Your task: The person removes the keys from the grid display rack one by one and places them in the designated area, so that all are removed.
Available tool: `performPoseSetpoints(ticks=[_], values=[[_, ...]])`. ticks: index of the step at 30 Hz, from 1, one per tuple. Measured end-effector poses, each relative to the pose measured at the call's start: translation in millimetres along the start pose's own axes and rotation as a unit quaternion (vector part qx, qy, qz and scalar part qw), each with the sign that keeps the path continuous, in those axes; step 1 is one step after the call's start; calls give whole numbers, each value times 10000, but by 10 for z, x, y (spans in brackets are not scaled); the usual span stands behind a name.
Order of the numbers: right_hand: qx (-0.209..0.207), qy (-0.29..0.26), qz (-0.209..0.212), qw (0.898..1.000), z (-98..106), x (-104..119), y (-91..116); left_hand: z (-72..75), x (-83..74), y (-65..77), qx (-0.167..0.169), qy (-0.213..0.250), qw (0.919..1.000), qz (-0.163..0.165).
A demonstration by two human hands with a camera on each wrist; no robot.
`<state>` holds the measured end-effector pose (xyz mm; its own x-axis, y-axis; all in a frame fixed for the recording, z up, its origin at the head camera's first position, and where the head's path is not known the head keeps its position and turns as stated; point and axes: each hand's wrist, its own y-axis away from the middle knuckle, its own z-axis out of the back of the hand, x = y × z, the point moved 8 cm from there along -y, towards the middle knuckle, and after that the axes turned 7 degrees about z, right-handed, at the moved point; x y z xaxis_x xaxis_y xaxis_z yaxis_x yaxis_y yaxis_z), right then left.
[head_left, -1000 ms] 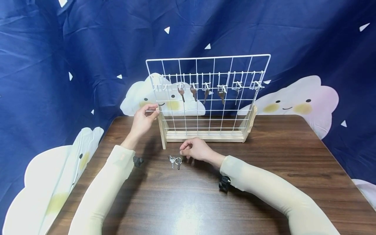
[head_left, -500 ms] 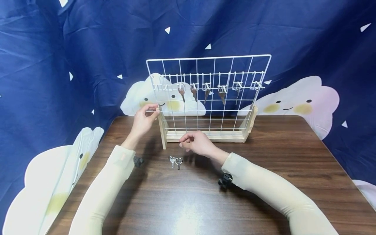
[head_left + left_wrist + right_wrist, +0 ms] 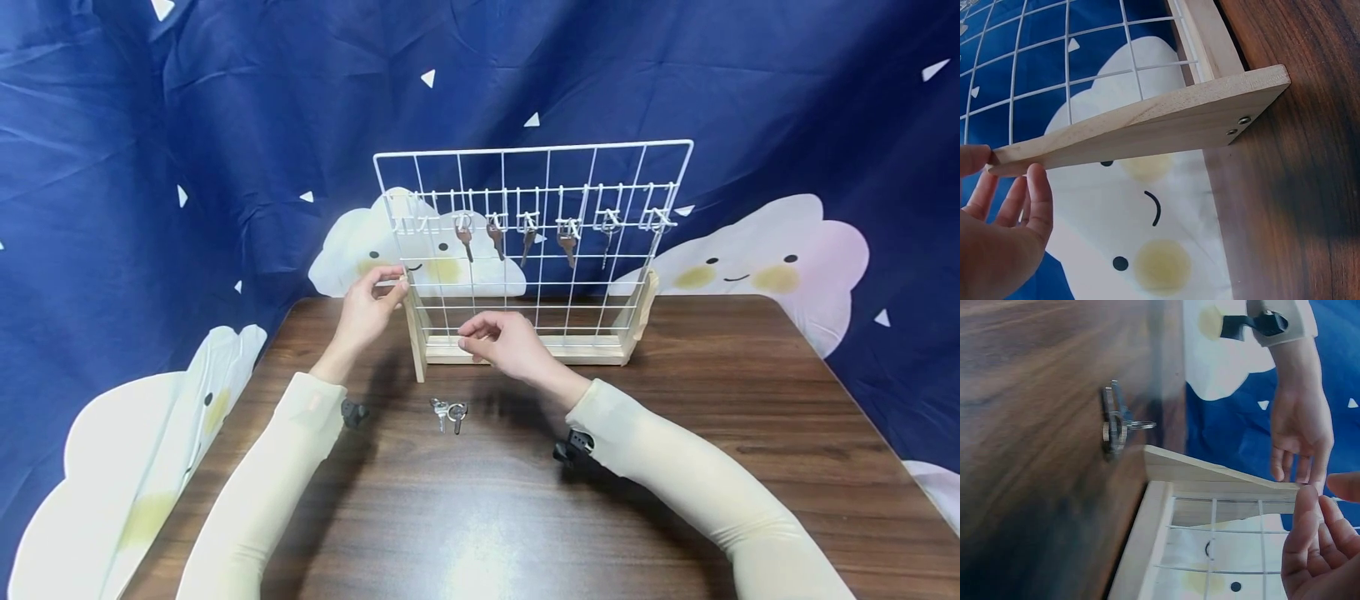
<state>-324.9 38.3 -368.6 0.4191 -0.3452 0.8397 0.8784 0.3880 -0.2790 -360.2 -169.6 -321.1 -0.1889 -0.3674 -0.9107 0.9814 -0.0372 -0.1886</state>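
In the head view, my left hand (image 3: 366, 308) pinches the top end of the left wooden upright (image 3: 415, 337) of a white wire grid rack (image 3: 525, 283). The left wrist view shows the thumb on one side of that upright (image 3: 1141, 125) and fingertips on the other. My right hand (image 3: 510, 342) is raised before the rack's lower bars, thumb and fingers curled towards each other. No object shows clearly between its fingertips; in the right wrist view these fingers (image 3: 1305, 515) partly hide the gap. Below it, keys on rings (image 3: 448, 414) lie on the table.
Several brown keys (image 3: 567, 242) and a thinner key (image 3: 606, 242) hang from the white hooks. A wooden base bar (image 3: 570, 350) joins the two uprights. The brown table (image 3: 720, 467) reaches back to a blue curtain (image 3: 247, 108) with cloud faces.
My right hand has lifted from beside the keys on the table up to the rack's lower bars. The left hand stays on the upright, and the rack has not moved.
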Motion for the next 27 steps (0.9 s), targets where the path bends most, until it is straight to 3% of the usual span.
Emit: performPoseSetpoints(ticks=[10,21,27], values=[[-342,-66,188,9992,147,204,-97,14,-20,16,-27,-49,9999,-101],[-608,-520,128,9967,276,290,-140,9,-17,18,74,24,9999,-143],[-802,-454,205,9955,348,352,-167,12,-18,15,62,-20,9999,-152]])
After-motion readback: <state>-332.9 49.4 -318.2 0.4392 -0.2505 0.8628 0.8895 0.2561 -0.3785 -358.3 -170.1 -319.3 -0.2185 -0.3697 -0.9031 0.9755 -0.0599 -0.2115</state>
